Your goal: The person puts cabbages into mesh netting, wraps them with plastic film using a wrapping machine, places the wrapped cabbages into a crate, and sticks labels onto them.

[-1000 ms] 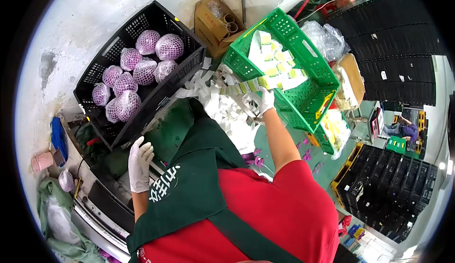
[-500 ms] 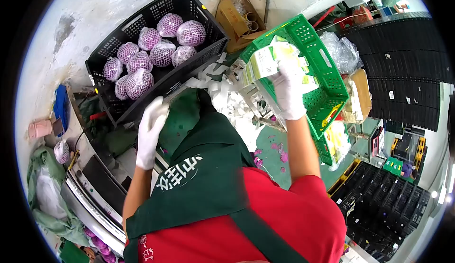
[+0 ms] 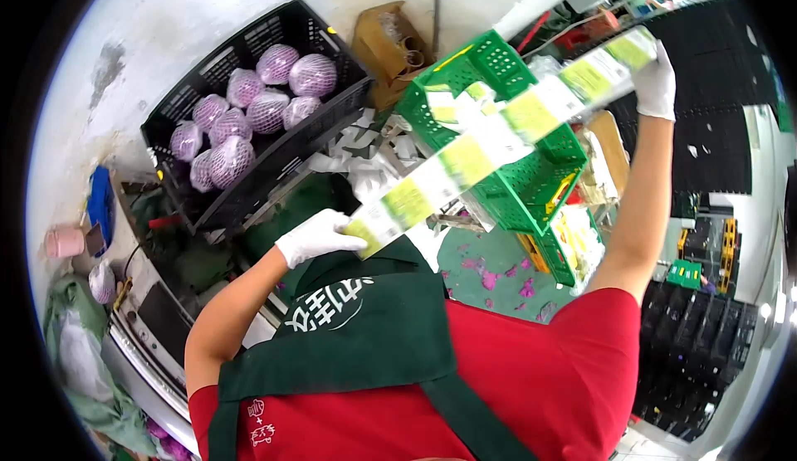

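A long strip of green-and-white printed labels (image 3: 465, 160) is stretched diagonally between my two gloved hands. My left hand (image 3: 320, 237) pinches its lower end, just above the apron. At the far upper end, my right hand (image 3: 656, 87) grips the strip with the arm reaching out. Beneath the strip stands a green plastic crate (image 3: 544, 166), with more labels (image 3: 469, 100) in its upper part. To the left, a black crate (image 3: 286, 158) holds several purple round vegetables in white nets (image 3: 267, 111), which look like red cabbages.
A cardboard box (image 3: 378, 75) holding tape rolls sits between the crates. White paper scraps (image 3: 369, 175) lie below it, and purple leaf bits (image 3: 490, 278) are scattered on the green floor. Stacked black crates (image 3: 697, 336) stand at right. One netted vegetable (image 3: 101, 282) lies far left.
My right hand has moved up and right from the green crate, drawing the label strip out long. My left hand, empty before, has moved right and now holds the strip's lower end.
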Demonstrator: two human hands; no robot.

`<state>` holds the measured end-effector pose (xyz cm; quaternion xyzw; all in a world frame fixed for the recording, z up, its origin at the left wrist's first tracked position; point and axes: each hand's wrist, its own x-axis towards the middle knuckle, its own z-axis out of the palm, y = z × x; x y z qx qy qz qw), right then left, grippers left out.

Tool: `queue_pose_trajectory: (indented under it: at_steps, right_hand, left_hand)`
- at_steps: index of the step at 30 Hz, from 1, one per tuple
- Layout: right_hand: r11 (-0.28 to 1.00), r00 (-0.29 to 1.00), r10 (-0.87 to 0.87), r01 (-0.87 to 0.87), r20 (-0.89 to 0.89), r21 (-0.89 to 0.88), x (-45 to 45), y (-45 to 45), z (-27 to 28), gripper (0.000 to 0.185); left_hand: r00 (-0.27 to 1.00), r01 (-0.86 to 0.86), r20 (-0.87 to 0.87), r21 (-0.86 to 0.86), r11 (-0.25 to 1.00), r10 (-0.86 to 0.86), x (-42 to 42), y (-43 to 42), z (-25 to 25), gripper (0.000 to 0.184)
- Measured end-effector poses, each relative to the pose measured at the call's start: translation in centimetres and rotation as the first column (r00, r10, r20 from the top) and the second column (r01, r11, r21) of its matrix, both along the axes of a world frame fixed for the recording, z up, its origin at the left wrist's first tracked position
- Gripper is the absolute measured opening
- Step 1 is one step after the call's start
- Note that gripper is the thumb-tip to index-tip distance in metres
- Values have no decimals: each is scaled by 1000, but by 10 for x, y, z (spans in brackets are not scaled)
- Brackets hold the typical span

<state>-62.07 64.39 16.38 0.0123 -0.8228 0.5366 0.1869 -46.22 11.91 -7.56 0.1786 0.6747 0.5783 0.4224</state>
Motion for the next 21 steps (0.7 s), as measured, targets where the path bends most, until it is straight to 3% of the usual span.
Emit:
queue_pose_trajectory:
  at_steps: [1,2,3,4,5,6,7,8,9,11,12,13,14,16,18,19,20,21]
  right_hand:
    - [969,984,-105,69,144,237,2,3,-5,30]
    - [843,932,-219,32,288,537,5,1,-9,31]
    - [508,841,-375,-165,390,846,11,-14,-9,32]
    - [114,793,-473,-376,383,920,18,-47,-4,33]
    - [-58,832,-434,-408,345,911,23,-83,-5,34]
    - [53,885,-292,-364,363,930,21,-120,-12,35]
    - [574,942,43,-296,333,763,15,-135,-57,30]
    - [795,894,280,-420,350,438,35,-219,-56,26]
    - [699,793,517,-608,321,376,53,-280,-73,34]
    - [269,480,739,-854,473,445,69,-343,-123,43]
    - [193,447,757,-850,477,489,79,-359,-156,45]
    - [160,253,762,-965,596,206,77,-363,-188,47]
    - [172,199,673,-979,712,110,80,-362,-204,44]
    - [132,105,589,-991,801,33,78,-358,-193,37]
    - [123,170,591,-985,789,120,72,-354,-169,33]
    - [-31,238,591,-948,771,316,62,-351,-168,31]
    - [-108,274,694,-875,666,472,56,-347,-167,30]
    - [-93,275,692,-883,668,460,51,-345,-157,28]
  left_hand:
    - [994,-71,81,-33,997,73,-1,-19,-1,18]
    - [974,-153,159,-73,985,163,-4,-35,2,17]
    - [961,-263,58,-122,957,271,-11,-50,15,16]
    - [954,-299,-25,-113,948,298,-19,-68,9,22]
    - [947,-298,-197,-230,927,256,-26,-77,24,25]
    - [921,-302,-345,-346,888,179,-30,-74,42,28]
    - [938,-255,-319,-371,893,135,-30,-67,51,29]
    - [954,-200,-287,-394,897,87,-26,-56,57,31]
    - [964,-181,-249,-348,920,95,-20,-42,51,31]
    - [967,-223,-165,-178,958,195,-10,-21,36,32]
    - [954,-287,-106,-59,956,280,-5,-17,31,32]
    - [949,-312,-94,-163,936,300,-4,-20,-5,38]
    - [953,-302,-88,-198,932,290,-3,-27,19,39]
    - [957,-289,-86,-212,933,277,7,-42,-5,44]
    - [962,-272,-64,-287,918,265,21,-53,-26,50]
    - [934,-356,-48,-149,923,353,30,-55,-29,52]
    - [932,-362,-52,-142,921,359,34,-55,-31,52]
    - [908,-419,-43,-128,899,417,36,-55,-31,52]
